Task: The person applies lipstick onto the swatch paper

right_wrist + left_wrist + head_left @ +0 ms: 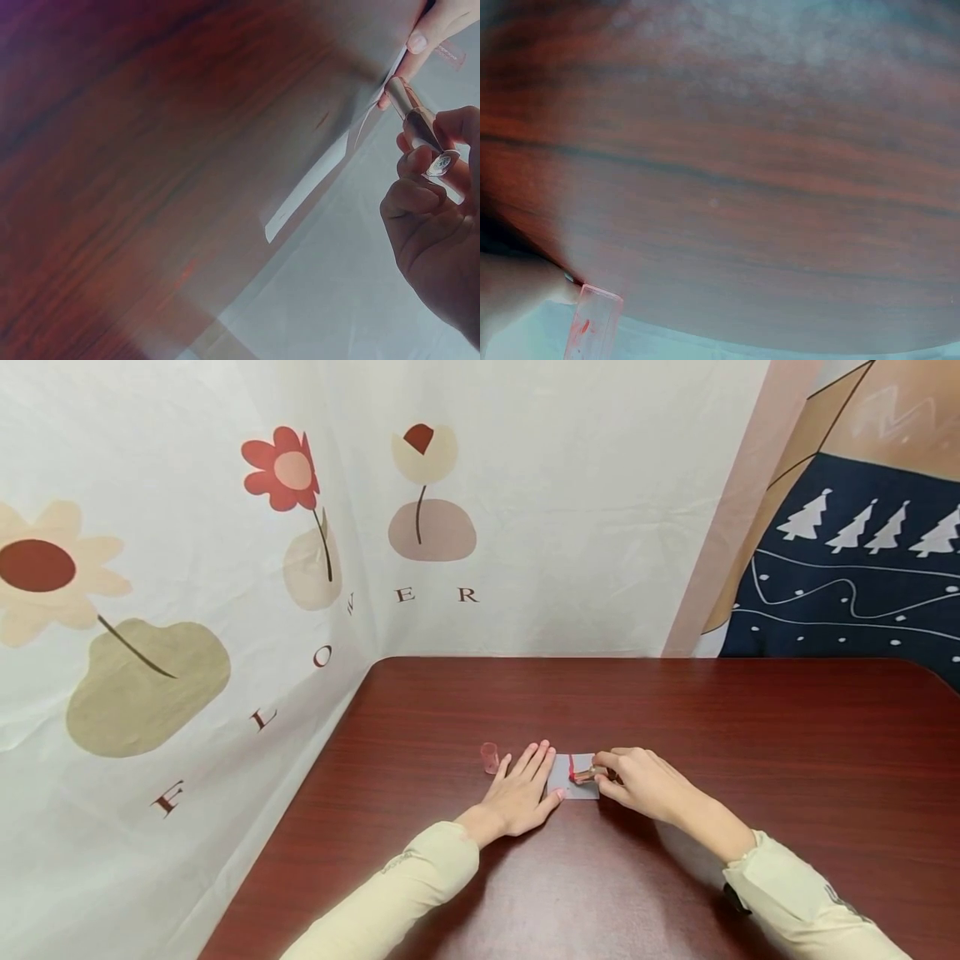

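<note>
By the fingers of the right hand (641, 783), a lipstick (585, 775) in a shiny metal tube is pinched; it is held tilted, with its red tip set down over the paper (559, 787), at the lower end of a red line (571, 763) that is drawn from near the top edge. The fingers of the left hand (521, 793) are laid flat and slightly spread, and the left edge of the paper is pressed by the thumb. Just beside the little finger, a clear pink cap (490, 758) is stood on the surface (675, 710); whether it is touched cannot be told. A small red smear is shown on the cap in the left wrist view. Both forearms are covered by pale sleeves (390, 893). Beyond the dark red surface, a white cloth (570, 527) is hung, printed with 3 flowers (291, 471) and 6 letters (322, 657) that spell FLOWER. At the right, a dark blue panel (840, 585) is decorated with 4 white trees (806, 517).
</note>
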A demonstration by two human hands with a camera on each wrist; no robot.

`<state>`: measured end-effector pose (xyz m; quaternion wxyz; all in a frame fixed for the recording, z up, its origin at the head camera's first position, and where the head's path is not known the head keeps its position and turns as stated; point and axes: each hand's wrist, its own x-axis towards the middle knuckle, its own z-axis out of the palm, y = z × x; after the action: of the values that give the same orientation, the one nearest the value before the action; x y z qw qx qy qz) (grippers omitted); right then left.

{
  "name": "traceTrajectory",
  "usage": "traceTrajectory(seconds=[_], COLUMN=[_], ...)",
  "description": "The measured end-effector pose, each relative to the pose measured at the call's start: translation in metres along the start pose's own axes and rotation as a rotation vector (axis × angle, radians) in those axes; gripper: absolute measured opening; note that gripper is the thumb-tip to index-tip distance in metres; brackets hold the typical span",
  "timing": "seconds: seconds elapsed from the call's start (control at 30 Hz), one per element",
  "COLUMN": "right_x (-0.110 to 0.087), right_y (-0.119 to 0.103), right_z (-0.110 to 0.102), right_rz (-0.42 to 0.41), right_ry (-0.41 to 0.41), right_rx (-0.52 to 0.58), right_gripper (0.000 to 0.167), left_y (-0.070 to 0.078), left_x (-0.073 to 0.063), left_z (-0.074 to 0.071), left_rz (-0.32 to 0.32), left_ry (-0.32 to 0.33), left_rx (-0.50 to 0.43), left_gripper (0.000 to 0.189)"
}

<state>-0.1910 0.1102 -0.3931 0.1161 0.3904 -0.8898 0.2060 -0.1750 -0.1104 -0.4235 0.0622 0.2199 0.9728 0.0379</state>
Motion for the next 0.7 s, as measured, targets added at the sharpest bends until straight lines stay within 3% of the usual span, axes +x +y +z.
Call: traceTrajectory(seconds=[0.7], right_x=[-0.0011], right_y=[0.0], right_z=[-0.0005], right_rz=[0.004], right_ry=[-0.029], right_rx=[0.026], right_gripper=[0.006], left_y=[-0.002], left_x=[0.003], left_z=[0.0064], left_rz=[0.0], left_ry=[0.03], left_rx=[0.008], left_gripper=[0.067])
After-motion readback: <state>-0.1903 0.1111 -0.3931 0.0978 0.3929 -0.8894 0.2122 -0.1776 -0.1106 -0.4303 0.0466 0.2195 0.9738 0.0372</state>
